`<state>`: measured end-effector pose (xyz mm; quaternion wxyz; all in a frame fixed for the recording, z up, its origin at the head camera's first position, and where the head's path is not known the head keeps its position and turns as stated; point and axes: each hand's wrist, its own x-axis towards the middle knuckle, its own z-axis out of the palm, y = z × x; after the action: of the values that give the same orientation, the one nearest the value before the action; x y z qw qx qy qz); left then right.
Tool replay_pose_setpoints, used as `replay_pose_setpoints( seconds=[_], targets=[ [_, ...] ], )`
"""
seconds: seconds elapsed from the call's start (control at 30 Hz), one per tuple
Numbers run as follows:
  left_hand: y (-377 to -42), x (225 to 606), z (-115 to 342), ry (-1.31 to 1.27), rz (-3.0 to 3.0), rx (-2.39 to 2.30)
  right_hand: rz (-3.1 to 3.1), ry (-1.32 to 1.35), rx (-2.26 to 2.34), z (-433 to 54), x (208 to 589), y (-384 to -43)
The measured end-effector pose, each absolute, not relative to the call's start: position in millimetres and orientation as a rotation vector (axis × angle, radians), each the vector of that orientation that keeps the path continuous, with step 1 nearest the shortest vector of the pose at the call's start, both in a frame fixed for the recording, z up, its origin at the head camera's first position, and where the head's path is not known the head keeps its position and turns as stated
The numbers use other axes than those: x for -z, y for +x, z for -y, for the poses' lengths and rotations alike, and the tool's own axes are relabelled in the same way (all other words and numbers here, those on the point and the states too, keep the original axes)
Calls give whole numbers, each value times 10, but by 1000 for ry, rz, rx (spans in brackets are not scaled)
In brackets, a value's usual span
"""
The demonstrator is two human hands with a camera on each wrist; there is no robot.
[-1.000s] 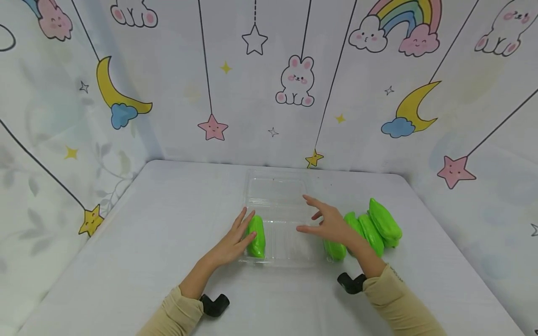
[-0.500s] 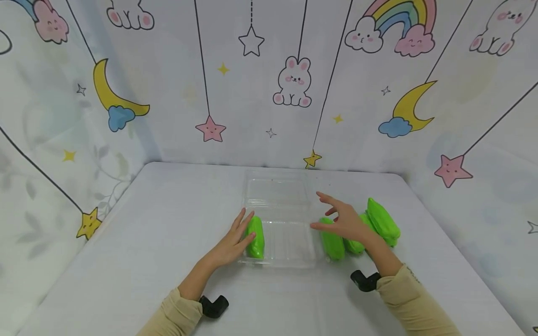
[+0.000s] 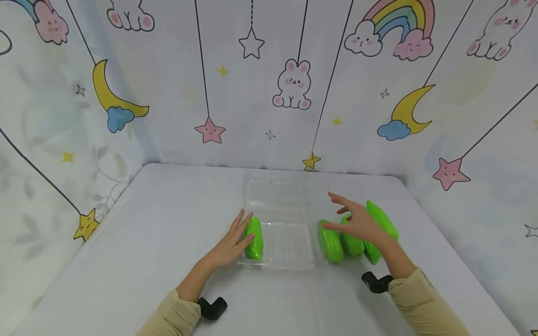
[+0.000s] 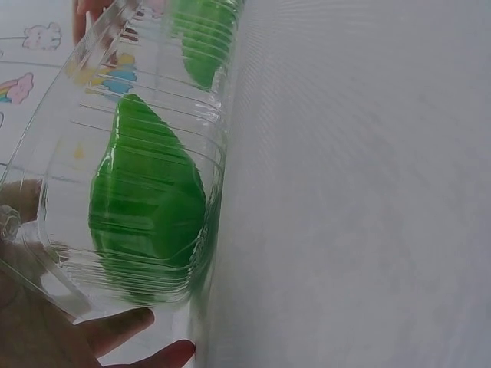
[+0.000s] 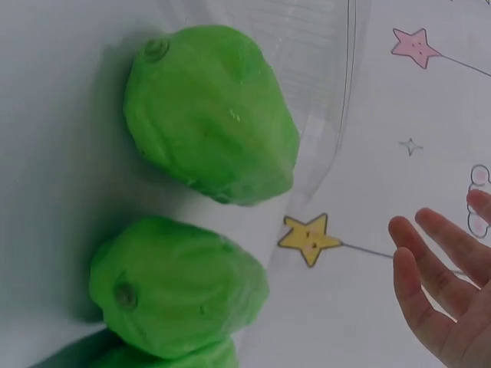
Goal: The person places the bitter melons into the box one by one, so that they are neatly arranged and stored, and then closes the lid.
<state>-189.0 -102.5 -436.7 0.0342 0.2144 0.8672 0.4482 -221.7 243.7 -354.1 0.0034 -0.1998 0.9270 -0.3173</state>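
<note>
A clear plastic clamshell box [image 3: 287,247] lies opened out on the table, its lid [image 3: 275,190] toward the back. One bright green, elongated, fruit-like piece [image 3: 257,247] sits along the box's left side; the left wrist view shows this green piece [image 4: 146,192] through the ribbed wall. My left hand [image 3: 227,245] rests at that left edge, fingers extended, thumb over the rim beside the piece. Right of the box, my right hand [image 3: 357,223] hovers with thumb and fingers spread, holding nothing. Beneath it lie several similar pieces, the nearest green piece [image 3: 331,245] right beside the box.
Another green piece [image 3: 384,221] lies farthest right, partly behind the right hand. A white cloth covers the table [image 3: 180,200], and a cartoon-printed curtain [image 3: 168,84] stands behind. Black wrist-worn devices [image 3: 212,308] hang under both forearms.
My right hand has moved rightward from over the box's right side to above the green pieces, uncovering the nearest ones. My left hand stays in place at the box's left edge.
</note>
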Motion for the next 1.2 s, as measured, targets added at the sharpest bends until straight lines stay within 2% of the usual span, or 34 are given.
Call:
replay_pose_setpoints(
  seconds=[0.87, 1.2],
  targets=[
    [-1950, 4391, 1006, 647, -2679, -1381, -3030, -584, 855, -3022, 3515, -2258],
    [-1985, 4389, 997, 656, -2672, -1378, -3066, -472, 830, -3241, 3550, -2290]
  ],
)
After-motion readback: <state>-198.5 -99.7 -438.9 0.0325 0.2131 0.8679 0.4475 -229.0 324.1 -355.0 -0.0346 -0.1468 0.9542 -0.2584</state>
